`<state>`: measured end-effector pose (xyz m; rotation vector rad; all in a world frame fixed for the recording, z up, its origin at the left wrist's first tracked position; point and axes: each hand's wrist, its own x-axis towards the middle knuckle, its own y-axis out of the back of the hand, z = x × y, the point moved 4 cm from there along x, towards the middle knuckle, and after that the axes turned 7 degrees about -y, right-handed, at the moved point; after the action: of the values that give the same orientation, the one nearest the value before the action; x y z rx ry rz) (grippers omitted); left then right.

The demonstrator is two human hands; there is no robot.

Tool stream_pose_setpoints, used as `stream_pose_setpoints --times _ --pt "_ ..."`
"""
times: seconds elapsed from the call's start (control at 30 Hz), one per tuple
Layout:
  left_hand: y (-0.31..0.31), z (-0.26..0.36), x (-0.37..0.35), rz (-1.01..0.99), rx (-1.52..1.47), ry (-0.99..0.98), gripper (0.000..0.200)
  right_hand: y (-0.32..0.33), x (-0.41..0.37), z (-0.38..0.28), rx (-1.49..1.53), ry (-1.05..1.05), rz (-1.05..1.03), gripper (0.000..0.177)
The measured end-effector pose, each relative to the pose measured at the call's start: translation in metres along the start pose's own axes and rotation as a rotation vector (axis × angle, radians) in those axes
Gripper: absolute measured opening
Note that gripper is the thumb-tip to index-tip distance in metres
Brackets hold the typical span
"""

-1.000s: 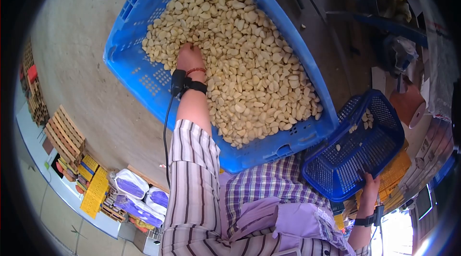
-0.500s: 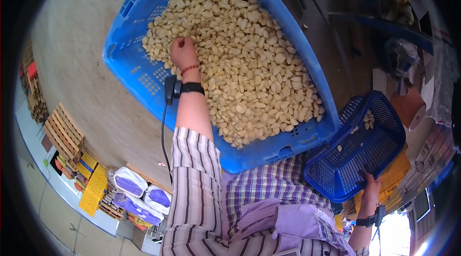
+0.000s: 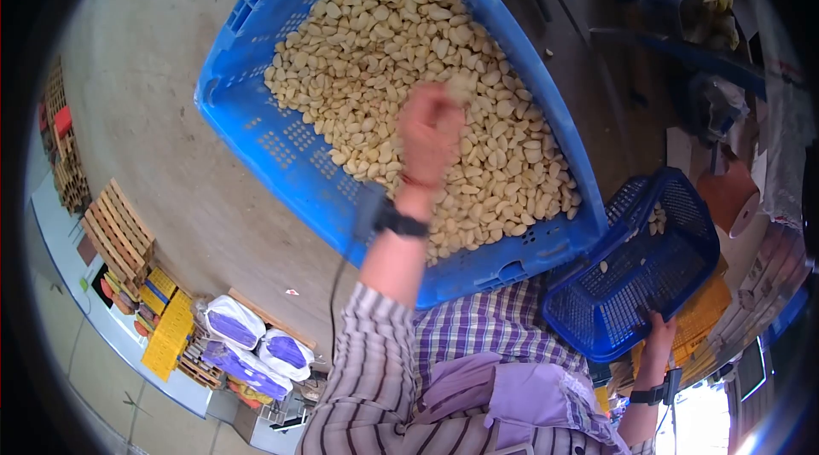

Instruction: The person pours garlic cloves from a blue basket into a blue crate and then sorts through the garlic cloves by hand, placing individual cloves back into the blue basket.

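A large blue crate holds a heap of peeled garlic cloves. Over the middle of the heap is my left hand, smeared by motion, its fingers curled together. A pale blurred garlic clove shows at its fingertips. At the lower right my right hand grips the near rim of a small dark blue basket, fingers wrapped over the edge. This basket is tilted beside the crate's corner, and several cloves lie inside it.
Wooden pallets, yellow crates and white-and-purple sacks stand at the left beyond the concrete floor. On the right are a reddish-brown rounded object and a yellow crate under the small basket. A cable hangs from my left wrist.
My left hand has moved right across the cloves, away from the crate's left side. My right hand and the small basket have barely moved. The view has shifted slightly.
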<state>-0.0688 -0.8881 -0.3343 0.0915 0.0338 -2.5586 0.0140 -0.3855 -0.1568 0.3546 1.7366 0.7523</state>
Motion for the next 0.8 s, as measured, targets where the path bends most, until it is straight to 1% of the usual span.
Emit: stream_pose_setpoints --times 0.03,0.07,0.1,0.13,0.2,0.23,0.3,0.33,0.37,0.4,0.43,0.47,0.5,0.53,0.6,0.63,0.7,0.73,0.8 --pt "-0.029 0.021 -0.026 -0.167 0.016 0.126 0.015 -0.002 -0.005 -0.005 0.002 0.001 -0.007 0.039" --pt "-0.059 0.049 -0.041 -0.326 0.094 -0.210 0.015 -0.003 -0.007 -0.008 0.005 0.003 -0.014 0.040" --pt "-0.089 0.081 -0.059 -0.447 -0.044 -0.191 0.011 -0.002 -0.007 -0.008 0.005 0.005 -0.012 0.040" --pt "-0.112 0.088 -0.086 -0.616 -0.174 -0.162 0.011 -0.001 -0.005 -0.007 0.016 0.011 -0.022 0.040" --pt "-0.141 0.104 -0.126 -1.096 -0.020 -0.295 0.013 0.000 -0.003 -0.005 0.024 0.019 -0.036 0.041" --pt "-0.139 0.105 -0.124 -1.092 -0.020 -0.296 0.013 0.001 -0.001 -0.004 0.021 0.024 -0.031 0.041" --pt "-0.124 0.110 -0.109 -0.850 0.001 -0.488 0.015 0.002 0.000 -0.005 0.020 0.029 -0.026 0.042" --pt "-0.109 0.098 -0.091 -0.623 0.158 -0.432 0.014 0.001 -0.002 -0.005 0.023 0.029 -0.009 0.042" --pt "-0.087 0.080 -0.071 -0.395 0.310 -0.370 0.013 0.001 -0.003 -0.005 0.025 0.027 0.006 0.042" --pt "-0.054 0.047 -0.055 -0.160 0.145 0.049 0.010 0.001 -0.005 -0.006 0.024 0.022 0.005 0.042" --pt "-0.020 0.022 -0.040 -0.004 0.206 0.167 0.009 0.000 -0.005 -0.007 0.013 0.013 -0.004 0.042" --pt "0.018 -0.009 -0.027 0.094 0.338 0.188 0.008 0.000 -0.005 -0.007 0.003 0.007 -0.013 0.042" --pt "0.049 -0.029 -0.014 0.267 0.317 0.250 0.008 0.000 -0.004 -0.005 0.005 0.007 -0.014 0.042" --pt "0.080 -0.047 -0.001 0.303 0.556 0.257 0.016 0.000 -0.001 -0.002 0.011 0.015 -0.018 0.042" --pt "0.126 -0.079 0.020 0.287 0.974 0.231 0.019 0.001 0.001 0.003 0.016 0.018 -0.019 0.042" --pt "0.132 -0.085 0.027 0.283 0.972 0.234 0.019 0.002 0.001 0.004 0.017 0.014 -0.029 0.041" --pt "0.130 -0.094 0.040 0.100 1.384 0.147 0.022 0.001 0.000 0.004 0.016 0.011 -0.033 0.041" --pt "0.131 -0.100 0.048 0.096 1.379 0.150 0.022 0.000 -0.002 0.003 0.036 0.011 -0.032 0.041" --pt "0.131 -0.109 0.060 -0.045 1.501 0.295 0.026 -0.003 -0.007 0.000 0.055 0.007 -0.030 0.041"
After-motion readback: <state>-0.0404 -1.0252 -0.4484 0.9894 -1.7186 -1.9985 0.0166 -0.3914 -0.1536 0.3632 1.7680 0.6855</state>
